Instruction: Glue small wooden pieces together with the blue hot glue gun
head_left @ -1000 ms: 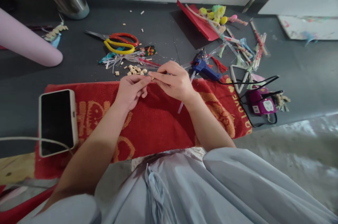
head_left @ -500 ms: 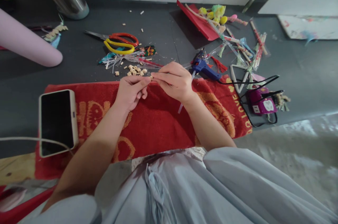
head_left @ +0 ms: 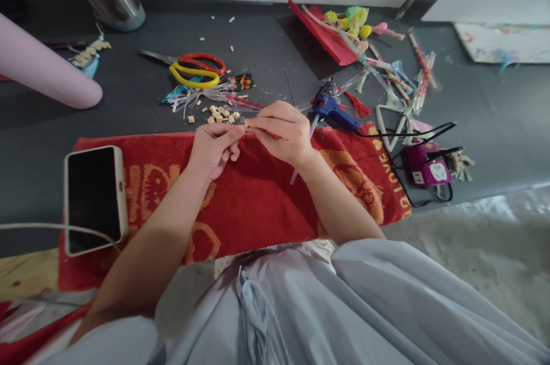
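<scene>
The left hand [head_left: 213, 147] and the right hand [head_left: 281, 131] are brought together above the far edge of a red towel [head_left: 253, 199] that is spread on the dark surface [head_left: 129, 107]. The fingertips of both hands meet at one spot, where a small pale bead [head_left: 246, 122] is pinched; which hand bears it mainly cannot be told. The grip of the left hand is narrow, thumb against forefinger, with the other fingers curled under. The grip of the right hand is closed on a thin translucent stick [head_left: 294, 174], whose lower end is seen slanting out below the wrist over the towel.

Just beyond the fingertips, a small heap of pale beads [head_left: 220, 114] lies on the surface. Farther back, scissors [head_left: 195, 70] with red and yellow handles are laid. A blue glue gun [head_left: 333, 110] rests just beside the right hand, its black cord running toward a purple plug block [head_left: 425, 169]. A phone [head_left: 94, 199] with a white cable is set on the towel's left end, well apart from the hands. A pink roll [head_left: 43, 70] lies at the far left.
</scene>
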`<state>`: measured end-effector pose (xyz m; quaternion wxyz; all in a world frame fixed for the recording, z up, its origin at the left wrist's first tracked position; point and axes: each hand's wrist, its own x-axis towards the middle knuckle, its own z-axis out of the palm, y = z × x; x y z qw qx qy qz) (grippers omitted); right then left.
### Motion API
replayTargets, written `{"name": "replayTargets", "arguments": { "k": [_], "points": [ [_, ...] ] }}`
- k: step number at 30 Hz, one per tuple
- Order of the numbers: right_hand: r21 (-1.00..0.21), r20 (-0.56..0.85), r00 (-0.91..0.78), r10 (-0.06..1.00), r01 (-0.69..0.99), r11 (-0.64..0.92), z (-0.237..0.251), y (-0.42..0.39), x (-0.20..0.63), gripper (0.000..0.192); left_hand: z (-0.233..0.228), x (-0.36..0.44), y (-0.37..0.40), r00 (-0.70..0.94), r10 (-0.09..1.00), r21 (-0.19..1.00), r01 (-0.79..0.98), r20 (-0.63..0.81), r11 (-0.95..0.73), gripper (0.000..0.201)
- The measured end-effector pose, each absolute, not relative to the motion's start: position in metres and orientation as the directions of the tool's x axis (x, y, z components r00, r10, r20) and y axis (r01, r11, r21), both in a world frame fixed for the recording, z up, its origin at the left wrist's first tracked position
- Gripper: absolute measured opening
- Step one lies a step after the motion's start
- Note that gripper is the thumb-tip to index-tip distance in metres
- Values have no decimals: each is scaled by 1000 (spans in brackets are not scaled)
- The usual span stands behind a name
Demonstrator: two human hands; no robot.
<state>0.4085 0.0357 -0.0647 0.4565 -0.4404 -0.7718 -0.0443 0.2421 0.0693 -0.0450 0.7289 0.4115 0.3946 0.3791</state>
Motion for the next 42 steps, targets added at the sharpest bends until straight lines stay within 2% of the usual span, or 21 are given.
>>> {"name": "replayTargets", "arguments": {
  "k": [3, 8, 13, 27, 36, 42],
  "points": [
    [-364, 754, -188, 630, 679, 638, -62, 35, 410, 19, -44, 243, 68, 391, 882, 903, -221, -264, 368, 12],
    [-457, 673, -180, 717, 661, 595, -54, 34, 414, 22, -43, 243, 68, 400, 880, 917, -188, -256, 353, 15],
    [-498, 645, -178, 743, 639, 586, -49, 34, 414, 26, -42, 242, 68, 415, 874, 924, -164, -254, 346, 16],
    [-558, 615, -150, 774, 610, 562, -48, 31, 409, 23, -46, 241, 70, 431, 864, 916, -170, -262, 363, 12],
    [-543, 671, -151, 725, 566, 620, -49, 32, 409, 19, -46, 240, 68, 434, 866, 916, -185, -250, 357, 11],
    [-525, 686, -129, 717, 594, 609, -50, 33, 408, 19, -45, 242, 68, 428, 869, 916, -188, -248, 354, 11]
  ]
}}
